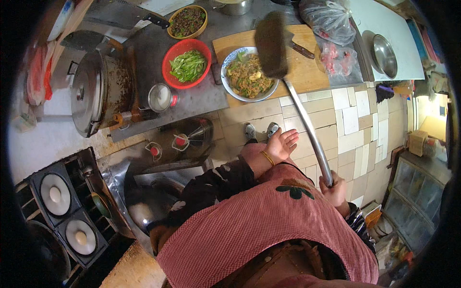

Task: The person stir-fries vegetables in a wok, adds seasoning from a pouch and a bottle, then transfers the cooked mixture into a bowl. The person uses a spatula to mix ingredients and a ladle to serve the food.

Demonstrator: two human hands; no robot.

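My right hand (pixel 334 189) is closed round the end of the long metal handle of a wok spatula (pixel 307 122). Raised up and away from me, its wide dark blade hides part of the wooden cutting board (pixel 309 72) and of a knife (pixel 302 50) with a brown handle. Just left of the spatula handle, my left hand (pixel 281 145) is palm up, fingers extended, holding nothing. A blue-and-white bowl (pixel 225 79) of cooked food with green pieces sits at the board's left side. Beside it, a red bowl (pixel 169 79) holds sliced green vegetables.
A yellow bowl (pixel 204 29) of dark chopped food stands farther back, near a black-handled knife (pixel 156 19). A large lidded pot (pixel 89 93) and a small metal cup (pixel 161 97) are left. Plastic bags (pixel 329 21) lie beyond the board. Stove burners (pixel 55 194) are lower left.
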